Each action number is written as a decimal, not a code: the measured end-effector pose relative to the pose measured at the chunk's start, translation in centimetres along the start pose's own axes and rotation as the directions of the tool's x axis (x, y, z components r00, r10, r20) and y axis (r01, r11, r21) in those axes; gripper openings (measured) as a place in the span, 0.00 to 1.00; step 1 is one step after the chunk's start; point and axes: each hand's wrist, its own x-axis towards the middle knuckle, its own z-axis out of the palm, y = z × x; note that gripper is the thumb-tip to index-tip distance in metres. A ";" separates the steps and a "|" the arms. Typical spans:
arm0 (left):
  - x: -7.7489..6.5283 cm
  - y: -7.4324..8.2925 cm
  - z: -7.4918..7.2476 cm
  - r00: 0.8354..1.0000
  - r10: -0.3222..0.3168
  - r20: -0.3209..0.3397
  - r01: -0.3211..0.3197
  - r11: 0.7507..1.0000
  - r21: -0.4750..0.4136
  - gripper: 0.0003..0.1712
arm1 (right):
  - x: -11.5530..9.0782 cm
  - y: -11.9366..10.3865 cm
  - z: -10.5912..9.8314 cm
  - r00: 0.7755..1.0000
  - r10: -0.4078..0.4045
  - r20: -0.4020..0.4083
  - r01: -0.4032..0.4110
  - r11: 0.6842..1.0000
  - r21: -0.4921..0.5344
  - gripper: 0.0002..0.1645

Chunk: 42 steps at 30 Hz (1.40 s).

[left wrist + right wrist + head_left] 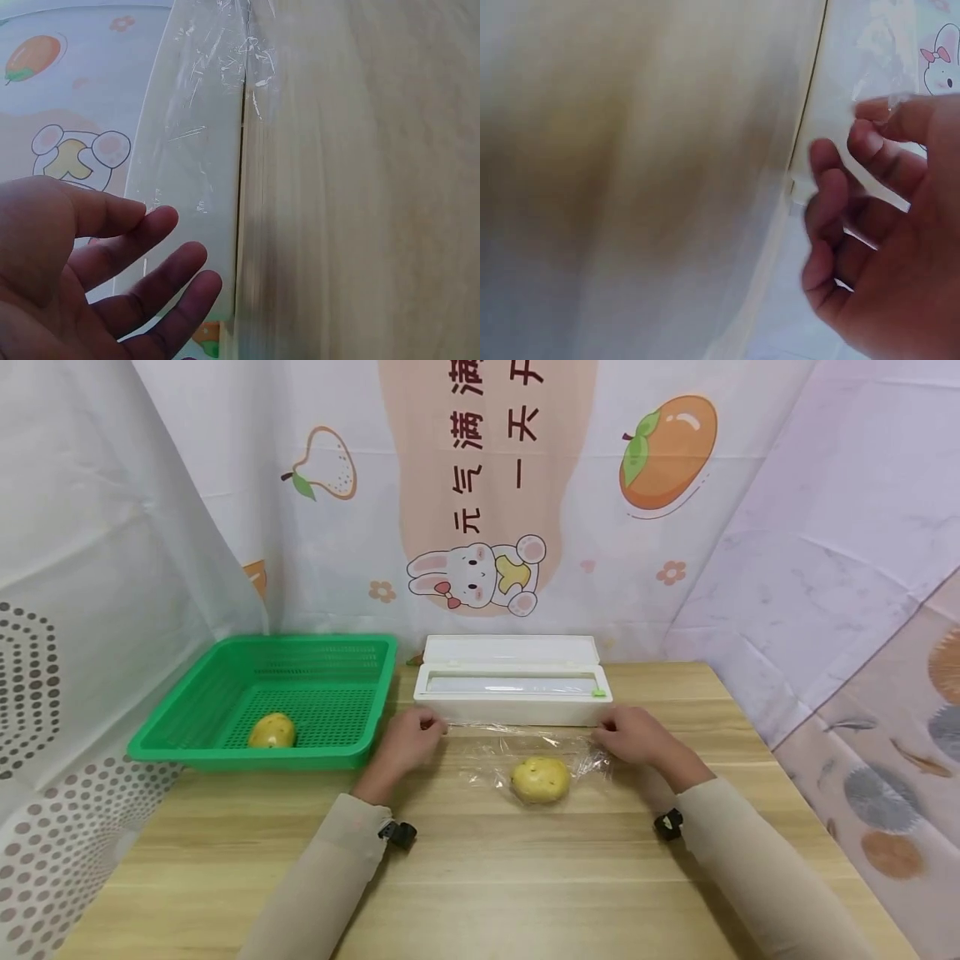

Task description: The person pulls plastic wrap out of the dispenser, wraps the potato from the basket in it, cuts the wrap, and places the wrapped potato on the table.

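Note:
My left hand (408, 742) pinches one upper corner of a sheet of cling film (491, 758) between thumb and index finger, its other fingers loosely bent. At the opposite corner my right hand (632, 737) pinches the film too, its remaining fingers curled. The clear sheet spans between both hands, and its wrinkled upper part shows in the left wrist view. A yellow potato (542, 779) sits at the sheet's near side, between the hands. Just behind the film stands a white cling film box (513, 712), lid up, a roll visible inside and a small green slider at its right end.
To the left stands a green plastic basket (247, 760) holding another potato (273, 731). The wooden table (510, 893) reaches back to a printed curtain (315, 560) behind the box. Patterned cloths hang at both sides.

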 end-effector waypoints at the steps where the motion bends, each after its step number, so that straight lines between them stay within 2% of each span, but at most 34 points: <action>1: 0.0 0.0 -0.1 1.000 0.007 -0.012 -0.007 1.000 0.014 0.12 | -0.1 0.0 0.0 1.000 -0.007 -0.025 0.007 1.000 0.012 0.13; 5: -0.3 -0.1 -0.2 0.999 0.032 -0.039 -0.028 0.996 0.081 0.11 | -0.6 0.1 -0.1 0.992 0.007 -0.122 0.003 0.997 0.081 0.11; 8: -0.6 0.0 -0.5 0.998 0.033 -0.047 -0.028 0.994 0.106 0.11 | -0.9 -0.1 -0.3 0.985 0.038 -0.170 -0.005 0.982 0.187 0.12; 11: -0.9 0.2 -0.8 0.998 0.030 -0.049 -0.025 0.994 0.105 0.11 | -1.1 -0.2 -0.6 0.978 0.056 -0.199 0.010 0.949 0.316 0.13; 15: -1.1 0.3 -1.2 0.998 0.060 -0.031 -0.056 0.992 0.112 0.11 | -1.8 -0.3 -1.0 0.981 0.060 -0.183 0.033 0.884 0.467 0.14; 20: -1.8 0.7 -1.6 0.995 0.103 0.004 -0.103 0.987 0.122 0.12 | -3.0 -0.7 -1.8 0.987 0.051 -0.150 0.041 0.831 0.555 0.16; 24: -2.5 1.2 -2.0 0.992 0.127 0.019 -0.128 0.983 0.133 0.12 | -3.8 -0.7 -2.2 0.990 0.035 -0.133 0.047 0.826 0.562 0.17; 30: -3.6 2.2 -2.8 0.988 0.145 0.047 -0.150 0.981 0.119 0.13 | -5.0 -0.2 -2.7 0.992 -0.020 -0.128 0.085 0.847 0.525 0.12; 33: -4.3 2.6 -3.2 0.985 0.160 0.061 -0.166 0.980 0.114 0.13 | -5.7 0.3 -2.8 0.989 -0.073 -0.126 0.128 0.854 0.504 0.10; 38: -5.5 2.8 -3.9 0.974 0.207 0.093 -0.219 0.965 0.144 0.10 | -6.8 0.8 -3.1 0.979 -0.180 -0.097 0.204 0.837 0.507 0.07; 42: -6.4 2.7 -4.2 0.960 0.254 0.116 -0.272 0.943 0.192 0.09 | -7.7 0.9 -3.2 0.966 -0.246 -0.079 0.254 0.855 0.451 0.07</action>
